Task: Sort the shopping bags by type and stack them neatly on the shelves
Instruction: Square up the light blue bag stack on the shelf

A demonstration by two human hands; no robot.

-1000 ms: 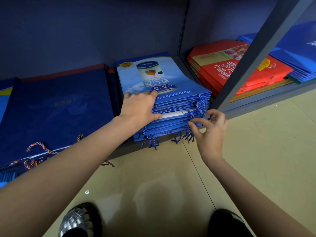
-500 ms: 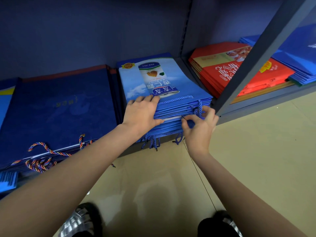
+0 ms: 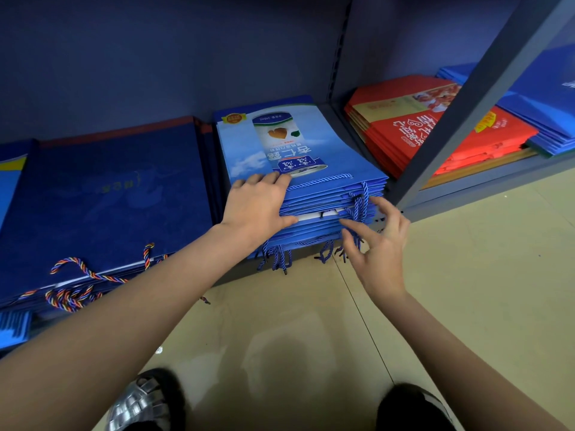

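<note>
A stack of light blue shopping bags (image 3: 323,163) printed with a can lies flat on the bottom shelf, blue rope handles (image 3: 359,202) hanging over its front edge. My left hand (image 3: 256,206) lies on the stack's front left corner, fingers flat on the top bag, thumb against the front edge. My right hand (image 3: 378,241) hovers at the stack's front right, fingers spread and loosely bent, index finger touching the bags' front edge below the handles. To the left lies a stack of dark navy bags (image 3: 102,194) with multicoloured rope handles (image 3: 77,272).
A slanted grey shelf post (image 3: 466,101) stands right of the blue stack. Behind it lie red bags (image 3: 401,135) and more blue bags (image 3: 541,110). Further blue bags (image 3: 12,328) show at the far left. The beige floor (image 3: 466,275) and my shoes (image 3: 143,402) lie below.
My right hand let go of the rope handles at the stack's front and drew back a little, fingers spreading. My left hand stayed on the stack's corner.
</note>
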